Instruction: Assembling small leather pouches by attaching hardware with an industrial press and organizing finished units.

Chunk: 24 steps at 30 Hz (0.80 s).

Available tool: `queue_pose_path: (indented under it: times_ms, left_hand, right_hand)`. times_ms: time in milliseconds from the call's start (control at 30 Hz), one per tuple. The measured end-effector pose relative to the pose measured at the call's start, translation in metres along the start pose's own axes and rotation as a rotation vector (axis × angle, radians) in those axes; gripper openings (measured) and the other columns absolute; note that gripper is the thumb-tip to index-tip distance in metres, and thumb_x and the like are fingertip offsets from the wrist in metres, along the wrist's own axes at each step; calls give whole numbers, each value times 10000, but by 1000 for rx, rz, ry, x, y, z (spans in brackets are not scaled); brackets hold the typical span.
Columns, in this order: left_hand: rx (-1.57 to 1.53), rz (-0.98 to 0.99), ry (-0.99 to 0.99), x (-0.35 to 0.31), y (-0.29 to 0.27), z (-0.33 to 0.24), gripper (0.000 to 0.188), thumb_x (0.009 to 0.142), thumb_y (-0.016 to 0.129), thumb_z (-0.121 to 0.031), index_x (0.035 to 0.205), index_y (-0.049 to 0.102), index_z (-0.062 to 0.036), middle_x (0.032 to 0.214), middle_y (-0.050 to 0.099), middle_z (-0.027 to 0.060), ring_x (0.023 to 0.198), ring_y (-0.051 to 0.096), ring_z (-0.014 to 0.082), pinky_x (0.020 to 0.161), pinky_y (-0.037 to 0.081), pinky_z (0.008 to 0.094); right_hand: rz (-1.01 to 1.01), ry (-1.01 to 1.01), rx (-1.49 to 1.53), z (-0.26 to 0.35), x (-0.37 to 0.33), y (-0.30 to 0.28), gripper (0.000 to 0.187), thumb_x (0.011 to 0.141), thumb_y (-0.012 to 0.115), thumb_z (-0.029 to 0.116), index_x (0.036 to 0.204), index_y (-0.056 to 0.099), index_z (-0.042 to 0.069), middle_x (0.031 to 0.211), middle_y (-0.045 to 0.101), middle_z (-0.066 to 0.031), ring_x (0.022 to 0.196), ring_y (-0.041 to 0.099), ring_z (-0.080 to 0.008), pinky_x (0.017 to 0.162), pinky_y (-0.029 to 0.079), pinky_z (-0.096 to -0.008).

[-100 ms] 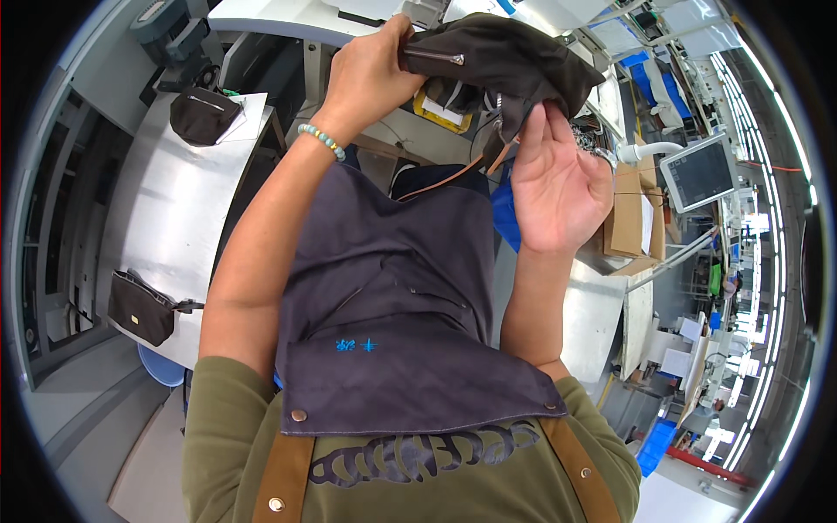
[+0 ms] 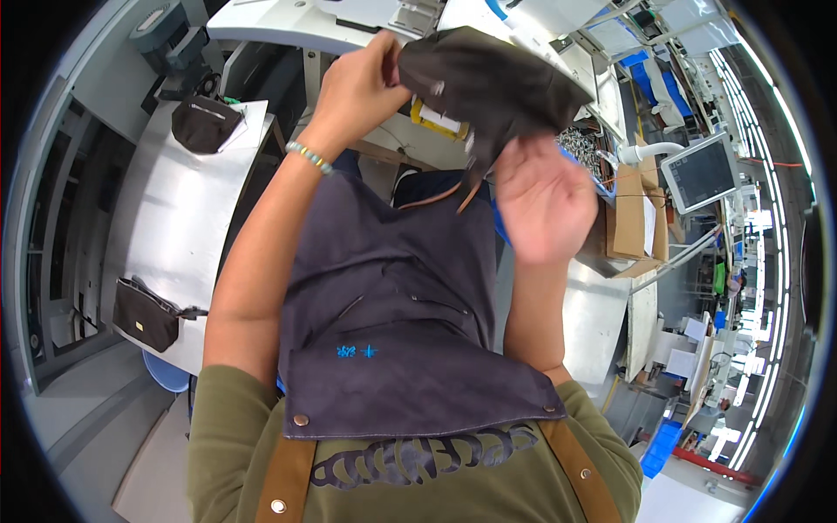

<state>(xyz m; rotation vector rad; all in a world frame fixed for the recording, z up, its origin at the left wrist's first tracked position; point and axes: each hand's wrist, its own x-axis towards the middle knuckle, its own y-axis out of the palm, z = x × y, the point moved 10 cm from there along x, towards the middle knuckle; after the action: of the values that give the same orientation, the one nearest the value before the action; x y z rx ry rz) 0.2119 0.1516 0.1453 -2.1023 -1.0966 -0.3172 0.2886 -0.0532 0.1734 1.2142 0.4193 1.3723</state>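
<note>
A dark brown fabric pouch (image 2: 497, 83) hangs in the air at the top middle, blurred by motion, with a brown strap trailing below. My left hand (image 2: 362, 91) is closed on the pouch's left end, thumb and fingers pinching the fabric. At the pouch's lower right edge is my right hand (image 2: 545, 200), palm showing, fingers stretched out and thumb apart. Its fingertips touch or pass behind the cloth; which of these, I cannot tell.
On the metal table at left (image 2: 174, 218) lie a dark zippered pouch (image 2: 205, 124) and another dark pouch (image 2: 146, 315). A white machine table (image 2: 288, 22) spans the top. At right stand a cardboard box (image 2: 632, 218) and a screen on an arm (image 2: 697, 173). A blue bin (image 2: 166, 370) sits lower left.
The pouch has tilted and dropped slightly, its zipper side turning downward. My left hand has come down a little, and my right hand has moved down and left.
</note>
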Motion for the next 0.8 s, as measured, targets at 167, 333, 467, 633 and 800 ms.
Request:
queue_pose_path:
  times_ms: [167, 333, 467, 633, 800]
  left_hand:
    - [-178, 294, -51, -21, -1, 40, 131, 891, 701, -5, 959, 590, 0, 839, 659, 60, 753, 662, 138, 685, 524, 278]
    - [-170, 53, 17, -16, -22, 20, 141, 927, 642, -3, 1066, 663, 12, 1064, 700, 117, 970, 690, 215, 831, 552, 311]
    - [-55, 11, 292, -11, 2, -57, 193, 928, 663, -78, 1108, 683, -9, 1166, 698, 132, 1144, 638, 331, 1003, 488, 416]
    - [72, 3, 420, -61, 44, -77, 261, 868, 733, -102, 1119, 692, -45, 1177, 677, 120, 1178, 624, 338, 1027, 468, 491]
    - [117, 88, 479, -92, 44, -68, 185, 833, 776, -161, 980, 718, -64, 973, 691, 67, 1066, 654, 293, 967, 495, 479]
  right_hand:
    - [-598, 310, -383, -64, -89, -114, 399, 1007, 527, 221, 1368, 575, 58, 1387, 623, -98, 1263, 588, -225, 1080, 455, -426]
    - [-881, 131, -853, 5, -91, -197, 421, 1002, 541, 139, 1408, 548, 29, 1400, 589, -90, 1275, 564, -209, 1043, 472, -339]
    - [-570, -255, -1381, 57, -20, -105, 416, 977, 508, 61, 1385, 559, -2, 1412, 587, -116, 1342, 529, -222, 1112, 422, -366]
    - [18, -357, -1981, 16, 8, -36, 385, 858, 593, 47, 1233, 680, 44, 1283, 663, -135, 1257, 596, -327, 1116, 417, -511]
    - [138, -364, -1896, -11, -28, -34, 357, 817, 614, 61, 1163, 703, 47, 1126, 705, -97, 1188, 646, -297, 1075, 451, -530]
